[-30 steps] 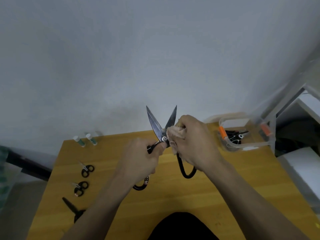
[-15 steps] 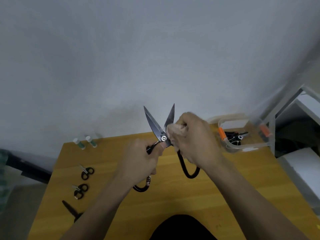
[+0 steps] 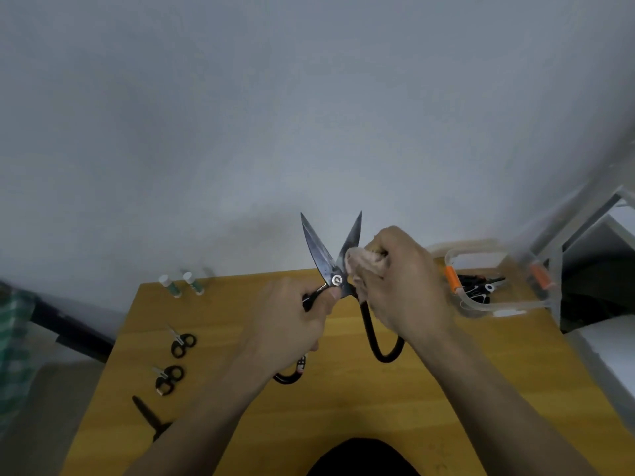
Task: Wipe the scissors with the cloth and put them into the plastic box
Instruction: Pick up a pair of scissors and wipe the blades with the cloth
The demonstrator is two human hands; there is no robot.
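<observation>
The large black-handled scissors (image 3: 330, 269) are gripped by one handle loop in the left hand (image 3: 292, 324), most of that loop hidden under curled fingers. The beige cloth (image 3: 364, 266), bunched and largely covered by the clenched right hand (image 3: 402, 283), is now pressed against the right blade, slightly higher than before. The plastic box (image 3: 498, 304) sits right of that hand on the bench (image 3: 343, 417), its contents blurred.

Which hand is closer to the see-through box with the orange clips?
Right. The right hand is just left of the plastic box; the left hand is farther left, beyond the big scissors.
</observation>
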